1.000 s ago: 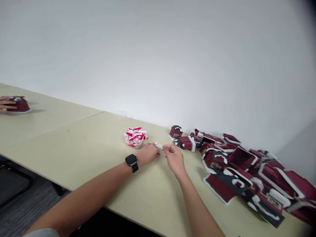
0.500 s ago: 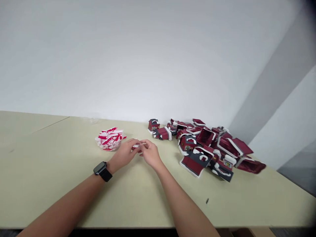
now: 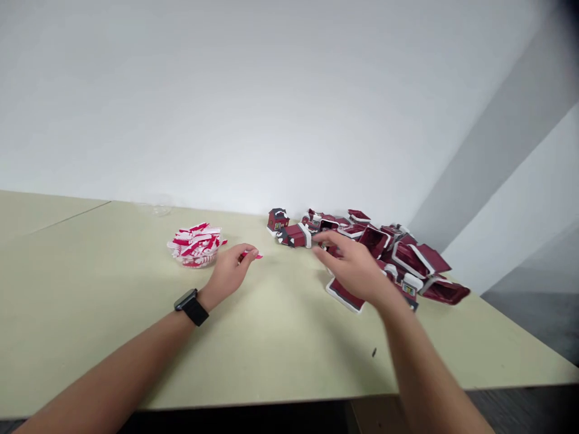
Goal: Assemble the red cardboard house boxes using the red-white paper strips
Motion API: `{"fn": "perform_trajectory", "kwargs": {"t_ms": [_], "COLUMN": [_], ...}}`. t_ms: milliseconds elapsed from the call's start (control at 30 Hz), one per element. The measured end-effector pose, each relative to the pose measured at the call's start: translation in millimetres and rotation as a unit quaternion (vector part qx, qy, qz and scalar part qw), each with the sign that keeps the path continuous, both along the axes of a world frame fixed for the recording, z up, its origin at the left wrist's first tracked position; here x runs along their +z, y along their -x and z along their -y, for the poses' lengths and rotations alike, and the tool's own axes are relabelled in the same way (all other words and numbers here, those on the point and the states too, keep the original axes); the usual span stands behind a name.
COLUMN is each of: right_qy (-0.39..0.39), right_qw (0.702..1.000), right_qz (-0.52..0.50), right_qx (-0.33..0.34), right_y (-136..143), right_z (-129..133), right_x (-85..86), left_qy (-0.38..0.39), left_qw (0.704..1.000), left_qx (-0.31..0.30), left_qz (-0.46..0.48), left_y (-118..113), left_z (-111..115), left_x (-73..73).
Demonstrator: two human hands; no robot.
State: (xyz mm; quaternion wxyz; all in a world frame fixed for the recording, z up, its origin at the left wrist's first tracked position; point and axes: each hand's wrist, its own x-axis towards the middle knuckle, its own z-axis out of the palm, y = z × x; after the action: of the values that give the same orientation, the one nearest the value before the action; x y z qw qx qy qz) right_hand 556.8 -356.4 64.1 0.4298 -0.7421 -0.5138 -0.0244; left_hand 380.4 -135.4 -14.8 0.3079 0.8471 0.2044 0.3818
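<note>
Between the fingers of my left hand [image 3: 233, 265] is a small red-and-white piece [image 3: 253, 255], its end poking out to the right. Just left of that hand sits a clear bowl [image 3: 198, 264] heaped with red-and-white pieces [image 3: 199, 241]. My right hand [image 3: 353, 262], slightly blurred, hovers over the pile of dark red toy houses [image 3: 375, 241] with its fingers apart and nothing seen between them; it covers part of the pile. One small house [image 3: 296, 235] lies on its side left of my right fingertips, and another [image 3: 277, 221] stands upright behind it.
A pale table [image 3: 253, 349] runs along a white wall [image 3: 271, 108]. Something clear, perhaps plastic [image 3: 158, 208], lies near the wall at the left. A tiny dark bit [image 3: 374, 352] lies near the front right. Open-ended houses [image 3: 446, 290] spread to the right.
My hands have come apart. The right one has moved right, to above the houses, while my left hand keeps the red-and-white piece. The whole view has shifted slightly.
</note>
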Motion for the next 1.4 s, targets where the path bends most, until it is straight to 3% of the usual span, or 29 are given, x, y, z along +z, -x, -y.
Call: {"fn": "perform_trajectory", "kwargs": {"t_ms": [133,200,367,433,500,567,700,767,833,967,1100,1200,1300,1400], "right_qy": [0.196,0.245,0.226,0.198,0.182,0.175,0.215,0.272,0.326,0.347,0.34,0.326,0.262,0.138], "right_qw": [0.976,0.966,0.968,0.975,0.975,0.971,0.976,0.96,0.931,0.874,0.867,0.873,0.885,0.874], "right_qz": [0.086,0.075,0.08,0.02,-0.104,-0.155,-0.039,-0.023,-0.069,-0.173,-0.18,-0.155,-0.205,-0.354], "right_qx": [-0.029,-0.043,-0.074,-0.095,-0.072,-0.045,0.015,0.069,0.153,0.293,0.318,0.329,0.325,0.302], "right_y": [-51,-67,-58,-40,-21,-7,0,-2,-7,-19,-21,-9,4,9], "right_z": [57,72,68,56,44,35,27,25,21,5,-21,-41,-54,-59], "right_x": [-17.3,-26.5,-28.8,-19.8,-7.7,3.6,10.8,4.8,-6.0,-32.1,-45.0,-44.2,-50.1,-67.5], "left_qy": [0.081,0.141,0.35,0.43,0.474,0.467,0.441,0.443,0.441,0.437,0.42,0.369,0.258,0.128], "left_qw": [0.996,0.988,0.923,0.882,0.857,0.864,0.882,0.878,0.877,0.874,0.879,0.903,0.946,0.98], "left_qx": [-0.012,-0.041,-0.155,-0.18,-0.183,-0.168,-0.14,-0.153,-0.171,-0.202,-0.222,-0.212,-0.182,-0.105], "left_qz": [0.026,0.038,0.052,0.069,0.085,0.09,0.092,0.091,0.085,0.062,0.028,0.047,0.077,0.11], "left_y": [-4,-4,-3,-2,-2,-3,-4,-3,-1,2,3,2,2,4], "left_z": [0,-2,-1,-1,-2,-4,-9,-9,-7,-3,-2,-4,-6,-3], "left_x": [-6.0,-8.4,-10.5,-11.0,-12.1,-13.7,-14.8,-13.2,-10.4,-5.5,-3.6,-3.6,-3.3,-0.1]}}
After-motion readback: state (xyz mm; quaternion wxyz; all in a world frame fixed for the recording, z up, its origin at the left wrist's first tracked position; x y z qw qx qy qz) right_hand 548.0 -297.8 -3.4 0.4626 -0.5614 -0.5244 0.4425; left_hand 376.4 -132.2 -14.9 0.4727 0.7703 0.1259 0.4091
